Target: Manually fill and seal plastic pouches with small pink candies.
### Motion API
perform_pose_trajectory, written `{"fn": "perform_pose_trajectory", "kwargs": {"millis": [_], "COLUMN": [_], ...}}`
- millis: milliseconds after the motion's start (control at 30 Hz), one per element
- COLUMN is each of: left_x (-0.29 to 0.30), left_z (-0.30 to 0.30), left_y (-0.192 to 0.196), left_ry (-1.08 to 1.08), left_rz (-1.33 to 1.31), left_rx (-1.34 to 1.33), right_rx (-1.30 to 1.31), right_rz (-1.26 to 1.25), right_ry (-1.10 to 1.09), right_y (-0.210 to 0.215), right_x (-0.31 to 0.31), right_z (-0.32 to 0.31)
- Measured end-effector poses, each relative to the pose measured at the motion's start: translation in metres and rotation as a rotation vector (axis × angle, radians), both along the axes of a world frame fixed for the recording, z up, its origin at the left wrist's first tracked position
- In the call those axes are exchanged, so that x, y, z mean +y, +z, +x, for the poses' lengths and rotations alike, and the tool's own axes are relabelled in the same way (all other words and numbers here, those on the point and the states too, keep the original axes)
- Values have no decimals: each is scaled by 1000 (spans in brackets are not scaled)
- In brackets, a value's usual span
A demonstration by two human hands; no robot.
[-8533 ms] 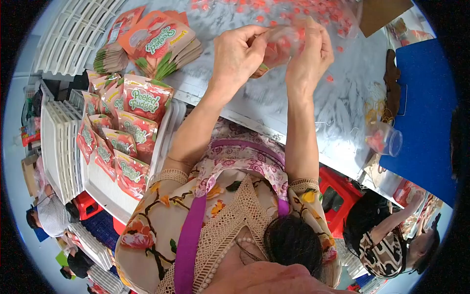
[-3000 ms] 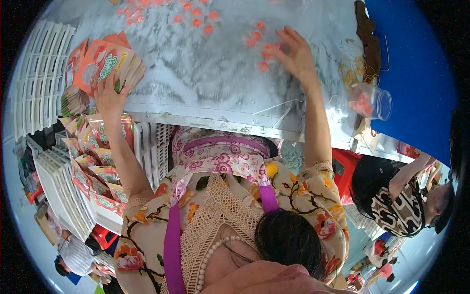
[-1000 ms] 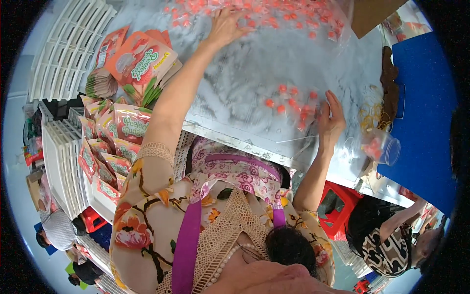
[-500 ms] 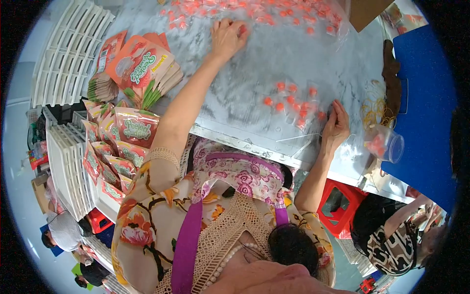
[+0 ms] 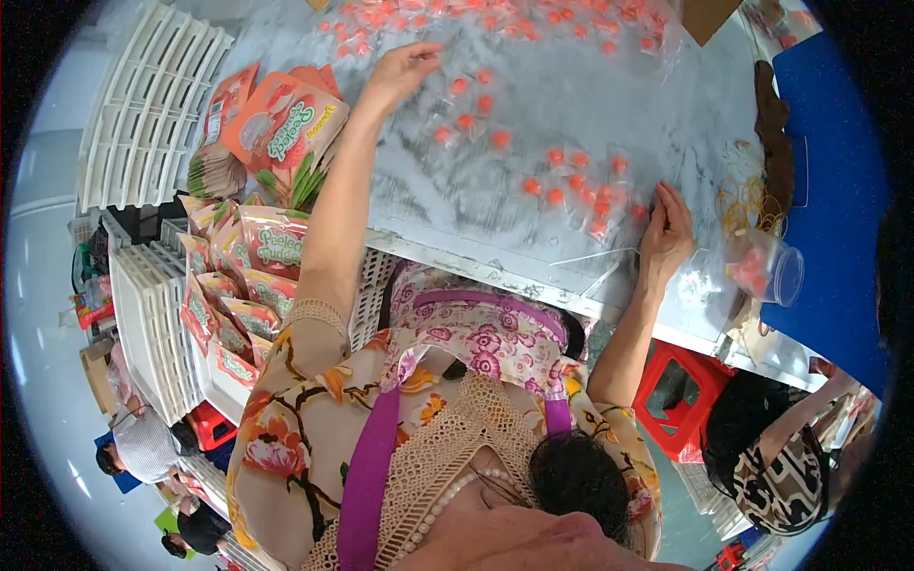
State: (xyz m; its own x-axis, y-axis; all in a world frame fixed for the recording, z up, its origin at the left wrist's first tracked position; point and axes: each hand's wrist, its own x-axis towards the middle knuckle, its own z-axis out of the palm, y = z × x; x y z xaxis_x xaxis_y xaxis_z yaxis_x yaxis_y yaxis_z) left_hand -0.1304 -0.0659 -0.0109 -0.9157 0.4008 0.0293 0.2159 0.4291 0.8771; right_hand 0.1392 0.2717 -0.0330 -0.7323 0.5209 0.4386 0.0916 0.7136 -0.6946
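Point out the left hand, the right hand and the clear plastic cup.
Left hand (image 5: 400, 74): head view, middle of the hand.
Right hand (image 5: 667, 242): head view, middle of the hand.
Clear plastic cup (image 5: 767, 267): head view, side wall.

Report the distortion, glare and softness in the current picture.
In the head view, the fisheye bows the white rack at left and leaves the corners black; in the head view, a bright glare patch whitens the table just below the right hand; also in the head view, the wrapped red candies show only faint wrapper edges.
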Motion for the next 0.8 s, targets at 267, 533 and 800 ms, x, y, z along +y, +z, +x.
{"fn": "perform_pose_trajectory", "kwargs": {"millis": [267,533,800], "left_x": [-4,54,119], "left_z": [50,56,127], "left_y": [-11,-37,-33], "left_ry": [117,-94,-174], "left_rz": [-85,-177,-204], "left_rx": [313,682,686], "right_rx": [15,-118,-164], "right_rz": [-14,-74,291], "right_ry": [-4,281,435], "right_y": [-3,13,15], "right_x": [3,-12,-63], "right_z": [3,2,-17]}}
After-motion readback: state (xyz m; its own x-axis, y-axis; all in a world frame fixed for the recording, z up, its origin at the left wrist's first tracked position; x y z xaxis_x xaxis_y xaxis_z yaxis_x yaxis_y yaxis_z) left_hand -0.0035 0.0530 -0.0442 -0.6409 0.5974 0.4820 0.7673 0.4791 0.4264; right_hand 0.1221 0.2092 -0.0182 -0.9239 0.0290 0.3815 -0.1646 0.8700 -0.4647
